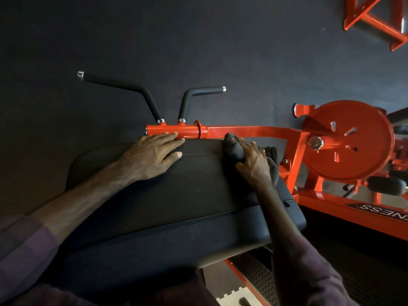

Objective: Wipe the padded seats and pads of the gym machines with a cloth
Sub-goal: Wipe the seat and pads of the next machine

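Sleeves nearest; we're gripping the cloth (237, 151) in our right hand (254, 164) at the pad's (176, 195) right end, left hand (152, 155) lying flat leftward.

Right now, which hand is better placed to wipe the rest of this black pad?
Right hand: it already grips the dark cloth on the pad. Left hand lies flat, holding nothing.

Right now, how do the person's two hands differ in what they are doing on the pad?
The left hand lies flat with fingers straight, holding nothing; the right hand curls around a dark cloth. The left reaches the orange bar; the right sits nearer the orange disc. Both rest on the black pad.
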